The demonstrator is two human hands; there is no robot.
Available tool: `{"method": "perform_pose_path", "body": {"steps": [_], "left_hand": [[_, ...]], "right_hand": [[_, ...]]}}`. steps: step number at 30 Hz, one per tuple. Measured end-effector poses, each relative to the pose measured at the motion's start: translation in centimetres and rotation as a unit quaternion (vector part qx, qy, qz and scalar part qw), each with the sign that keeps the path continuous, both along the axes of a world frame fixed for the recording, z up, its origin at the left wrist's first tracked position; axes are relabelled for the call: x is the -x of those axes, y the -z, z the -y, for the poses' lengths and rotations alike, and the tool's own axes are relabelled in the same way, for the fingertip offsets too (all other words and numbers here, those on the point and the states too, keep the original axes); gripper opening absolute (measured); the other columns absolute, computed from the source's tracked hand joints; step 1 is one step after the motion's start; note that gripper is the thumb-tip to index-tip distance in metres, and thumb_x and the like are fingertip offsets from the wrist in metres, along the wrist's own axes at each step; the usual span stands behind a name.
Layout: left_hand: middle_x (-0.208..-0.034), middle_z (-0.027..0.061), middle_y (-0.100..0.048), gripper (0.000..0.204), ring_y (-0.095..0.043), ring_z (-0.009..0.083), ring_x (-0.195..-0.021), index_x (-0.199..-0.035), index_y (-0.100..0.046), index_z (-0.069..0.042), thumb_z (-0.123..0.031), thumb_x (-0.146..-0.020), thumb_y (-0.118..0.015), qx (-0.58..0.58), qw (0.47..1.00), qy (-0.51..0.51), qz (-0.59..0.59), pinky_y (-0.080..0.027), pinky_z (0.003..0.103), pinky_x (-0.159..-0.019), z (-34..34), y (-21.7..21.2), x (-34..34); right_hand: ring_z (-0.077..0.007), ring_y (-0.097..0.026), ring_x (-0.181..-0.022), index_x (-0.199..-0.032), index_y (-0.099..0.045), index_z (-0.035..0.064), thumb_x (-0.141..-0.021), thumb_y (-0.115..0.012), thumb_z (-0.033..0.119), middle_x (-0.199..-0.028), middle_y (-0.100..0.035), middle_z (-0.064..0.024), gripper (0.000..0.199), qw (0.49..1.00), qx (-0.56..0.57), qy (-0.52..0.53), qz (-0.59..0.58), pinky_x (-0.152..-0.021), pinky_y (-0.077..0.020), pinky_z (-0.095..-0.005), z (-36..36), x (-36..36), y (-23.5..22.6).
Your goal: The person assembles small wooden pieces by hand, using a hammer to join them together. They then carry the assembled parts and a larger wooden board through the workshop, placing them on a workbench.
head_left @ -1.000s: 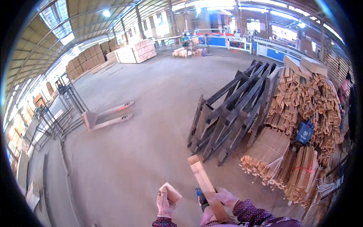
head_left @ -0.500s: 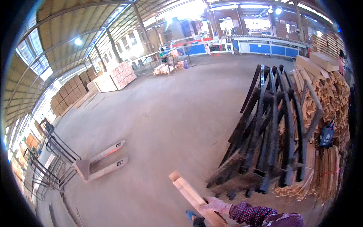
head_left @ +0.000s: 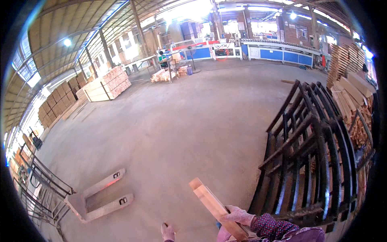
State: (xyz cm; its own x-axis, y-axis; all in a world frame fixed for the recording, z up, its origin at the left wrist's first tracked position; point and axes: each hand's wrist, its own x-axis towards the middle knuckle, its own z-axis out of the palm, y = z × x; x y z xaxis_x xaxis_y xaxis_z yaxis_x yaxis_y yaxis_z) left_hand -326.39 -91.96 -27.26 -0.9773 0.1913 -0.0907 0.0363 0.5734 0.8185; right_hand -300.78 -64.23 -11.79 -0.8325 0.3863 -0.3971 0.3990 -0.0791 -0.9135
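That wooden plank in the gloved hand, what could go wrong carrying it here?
The wooden plank sticks out ahead of the right hand, so its end might clip the dark metal racks close beside it. The pallet jack lies low on the concrete floor, a possible trip hazard.

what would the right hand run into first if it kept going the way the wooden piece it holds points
The right hand holds a wooden plank angled up and to the left. Along that line only bare concrete floor shows; the pallet jack lies well left of it. The way looks free, though depth is hard to judge.
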Motion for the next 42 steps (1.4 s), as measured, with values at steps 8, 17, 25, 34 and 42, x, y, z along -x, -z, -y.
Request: {"method": "perform_pose_path", "body": {"steps": [8,17,25,34,42], "left_hand": [[-0.131,0.0179,-0.058,0.057,-0.055,0.0313,-0.118,-0.139,-0.05,-0.004,-0.041,-0.095,-0.058,0.149,0.979,0.14,0.015,-0.045,0.042,-0.101,-5.4,2.8,15.3],[-0.114,0.0135,-0.062,0.049,-0.06,0.028,-0.102,-0.128,-0.055,-0.005,-0.04,-0.094,-0.06,0.194,0.958,0.039,0.21,-0.049,0.041,-0.085,-18.1,0.3,32.9],[-0.1,0.0096,-0.066,0.042,-0.064,0.0252,-0.087,-0.119,-0.06,-0.006,-0.039,-0.093,-0.062,0.144,0.958,0.041,0.244,-0.052,0.041,-0.071,-28.6,3.0,59.7],[-0.13,0.0139,-0.062,0.062,-0.061,0.0306,-0.115,-0.142,-0.049,-0.024,-0.051,-0.087,-0.059,0.057,0.979,0.178,0.081,-0.048,0.04,-0.095,-54.2,-3.4,95.1],[-0.114,0.0179,-0.069,0.049,-0.063,0.0282,-0.11,-0.126,-0.059,-0.004,-0.039,-0.092,-0.059,0.177,0.963,0.129,0.155,-0.048,0.041,-0.095,-48.2,4.5,103.7]], "right_hand": [[-0.0261,-0.064,-0.103,-0.127,-0.059,0.0,-0.069,-0.078,0.05,-0.112,-0.067,-0.0167,0.079,1.0,-0.014,0.007,0.006,-0.09,-0.0492,-0.0355,-10.6,23.0,0.8],[-0.0212,-0.062,-0.105,-0.132,-0.053,-0.002,-0.071,-0.081,0.041,-0.115,-0.067,-0.0148,0.08,0.998,-0.056,-0.02,-0.028,-0.091,-0.0479,-0.0339,-24.7,46.3,3.1],[-0.0243,-0.063,-0.106,-0.127,-0.056,-0.0034,-0.066,-0.084,0.044,-0.114,-0.067,-0.018,0.083,0.987,-0.119,0.013,0.109,-0.091,-0.0477,-0.0337,-34.5,66.7,0.3],[-0.0326,-0.064,-0.097,-0.119,-0.055,-0.0029,-0.066,-0.082,0.041,-0.104,-0.066,-0.0207,0.075,0.97,-0.238,-0.004,0.047,-0.081,-0.05,-0.0411,-49.5,93.2,3.7],[-0.0258,-0.066,-0.1,-0.123,-0.056,-0.0035,-0.055,-0.087,0.033,-0.106,-0.069,-0.0147,0.083,0.994,-0.056,-0.067,0.06,-0.088,-0.0521,-0.0364,-56.8,118.2,7.6]]}}
